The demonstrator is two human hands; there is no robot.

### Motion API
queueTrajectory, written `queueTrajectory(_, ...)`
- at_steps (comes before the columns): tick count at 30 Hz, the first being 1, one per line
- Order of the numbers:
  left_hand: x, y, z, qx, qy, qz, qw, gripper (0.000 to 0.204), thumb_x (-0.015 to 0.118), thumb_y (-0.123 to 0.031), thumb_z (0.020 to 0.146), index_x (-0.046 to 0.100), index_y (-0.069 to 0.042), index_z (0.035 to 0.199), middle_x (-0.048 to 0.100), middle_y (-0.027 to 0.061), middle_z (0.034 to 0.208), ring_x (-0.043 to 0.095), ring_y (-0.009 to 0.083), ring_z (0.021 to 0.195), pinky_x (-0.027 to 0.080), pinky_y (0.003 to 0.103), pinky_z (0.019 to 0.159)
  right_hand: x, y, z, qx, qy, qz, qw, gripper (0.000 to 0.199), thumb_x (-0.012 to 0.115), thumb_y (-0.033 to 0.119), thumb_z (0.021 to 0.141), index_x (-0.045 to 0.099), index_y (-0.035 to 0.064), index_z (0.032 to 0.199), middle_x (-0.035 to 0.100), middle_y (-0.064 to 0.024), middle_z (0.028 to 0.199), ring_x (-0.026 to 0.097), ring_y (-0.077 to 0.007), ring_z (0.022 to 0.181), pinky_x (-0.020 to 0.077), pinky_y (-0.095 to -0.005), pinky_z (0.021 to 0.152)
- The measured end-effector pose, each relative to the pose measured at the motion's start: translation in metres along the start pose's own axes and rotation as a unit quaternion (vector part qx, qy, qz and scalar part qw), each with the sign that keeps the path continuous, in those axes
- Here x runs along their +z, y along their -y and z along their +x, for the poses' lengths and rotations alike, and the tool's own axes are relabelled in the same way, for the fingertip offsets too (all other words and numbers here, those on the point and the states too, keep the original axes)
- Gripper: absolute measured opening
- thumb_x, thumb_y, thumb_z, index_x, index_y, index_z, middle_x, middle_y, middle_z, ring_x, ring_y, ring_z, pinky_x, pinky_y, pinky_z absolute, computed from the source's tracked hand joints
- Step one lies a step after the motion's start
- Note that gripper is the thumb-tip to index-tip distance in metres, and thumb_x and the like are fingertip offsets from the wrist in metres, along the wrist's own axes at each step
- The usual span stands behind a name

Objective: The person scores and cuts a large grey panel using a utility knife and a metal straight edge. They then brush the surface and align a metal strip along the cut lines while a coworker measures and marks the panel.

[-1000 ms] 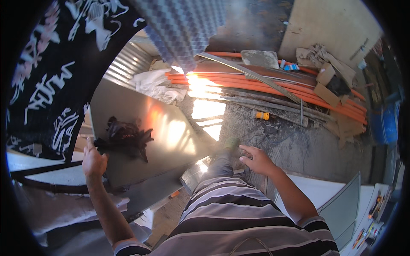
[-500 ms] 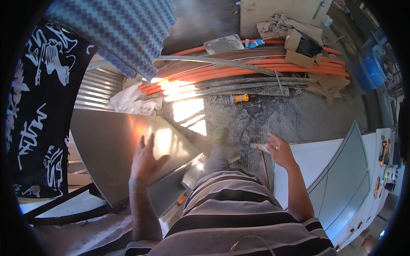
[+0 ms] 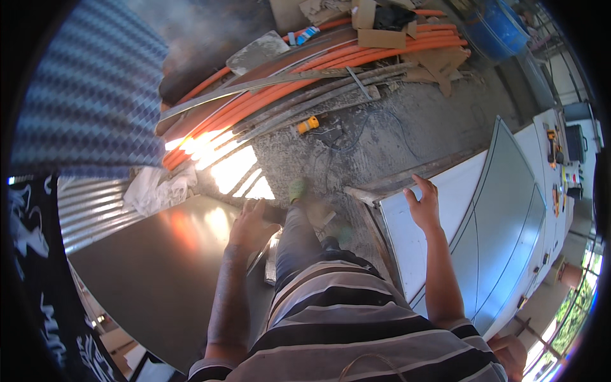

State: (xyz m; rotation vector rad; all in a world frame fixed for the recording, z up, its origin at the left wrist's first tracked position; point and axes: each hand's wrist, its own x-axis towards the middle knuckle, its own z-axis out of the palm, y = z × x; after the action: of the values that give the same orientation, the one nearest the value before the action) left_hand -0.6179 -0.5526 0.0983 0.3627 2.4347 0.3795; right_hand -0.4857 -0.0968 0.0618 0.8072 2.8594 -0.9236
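Note:
My left hand (image 3: 252, 226) hangs over the right edge of a smooth grey sheet panel (image 3: 149, 270), its fingers slightly bent and thumb apart. I cannot tell whether it touches the panel; nothing shows in its grasp. Above the near corner of a white tabletop (image 3: 407, 239), my right hand (image 3: 423, 202) is raised and empty, thumb and forefinger spread. Beyond it on that tabletop lies a grey-green sheet (image 3: 493, 248) marked with dark lines. Between my arms, one leg and a greenish shoe (image 3: 297, 189) stretch forward over the concrete floor.
Orange pipes (image 3: 305, 73) and long metal strips lie across the floor ahead. A yellow connector (image 3: 308, 125) with a cable is nearer. An open cardboard box (image 3: 382, 38) and a blue drum (image 3: 496, 32) stand far right. Checked cloth (image 3: 89, 95) hangs at left; tools (image 3: 554, 149) lie on the table.
My view has swung to the right and my leg is stepping. My left hand has come inward to the panel's right edge; my right hand stays raised, now above the white tabletop.

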Motion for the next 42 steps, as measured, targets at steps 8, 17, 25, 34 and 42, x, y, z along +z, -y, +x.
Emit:
queueTrajectory(8, 0.149, 0.006, 0.211, 0.157, 0.188, -0.201, 0.949, 0.068, 0.072, -0.037, 0.094, 0.054, 0.003, 0.147, 0.062, 0.0289, 0.139, 0.06, 0.0428, 0.13, 0.048, 0.048, 0.111, 0.062, 0.001, 0.015, 0.05, -0.16, -0.185, 0.968, 0.047, 0.074, 0.035, 0.093, 0.069, 0.0106, 0.133, 0.055, -0.0154, 0.145, 0.043, -0.0427, 0.137, 0.0345, -0.0591, 0.114)
queueTrajectory(17, 0.321, 0.094, 0.481, -0.042, 0.313, -0.048, 0.948, 0.073, 0.072, -0.044, 0.088, 0.059, 0.002, 0.143, 0.064, 0.0283, 0.141, 0.06, 0.0409, 0.134, 0.05, 0.047, 0.111, 0.062, 0.004, 0.025, 0.072, -0.114, -0.19, 0.972, 0.055, 0.066, 0.039, 0.093, 0.066, 0.0007, 0.133, 0.05, -0.0281, 0.147, 0.043, -0.0478, 0.139, 0.0335, -0.0606, 0.115)
queueTrajectory(25, 0.404, 0.108, 0.768, -0.049, 0.137, 0.166, 0.975, 0.082, 0.078, -0.043, 0.089, 0.042, -0.013, 0.157, 0.056, 0.0227, 0.146, 0.058, 0.0404, 0.135, 0.053, 0.054, 0.109, 0.063, -0.003, 0.01, 0.171, -0.074, -0.231, 0.955, 0.059, 0.056, 0.047, 0.101, 0.06, 0.0016, 0.139, 0.048, -0.0267, 0.146, 0.043, -0.0471, 0.139, 0.0358, -0.0619, 0.114)
queueTrajectory(34, 0.456, 0.154, 0.912, -0.008, 0.004, 0.257, 0.966, 0.087, 0.089, -0.043, 0.078, 0.048, -0.016, 0.149, 0.068, 0.0151, 0.137, 0.066, 0.036, 0.129, 0.054, 0.054, 0.105, 0.091, 0.005, 0.038, 0.209, -0.046, -0.247, 0.945, 0.057, 0.062, 0.042, 0.095, 0.061, 0.0041, 0.138, 0.054, -0.0256, 0.139, 0.047, -0.0464, 0.134, 0.0382, -0.0602, 0.11)
queueTrajectory(42, 0.432, 0.196, 0.789, 0.048, 0.069, 0.174, 0.981, 0.057, 0.085, -0.036, 0.076, 0.066, -0.009, 0.123, 0.073, 0.0215, 0.113, 0.071, 0.0428, 0.11, 0.059, 0.054, 0.089, 0.088, -0.012, 0.036, 0.15, -0.083, -0.206, 0.963, 0.056, 0.067, 0.037, 0.09, 0.062, 0.0063, 0.136, 0.059, -0.0247, 0.133, 0.051, -0.0457, 0.128, 0.0404, -0.0587, 0.107)
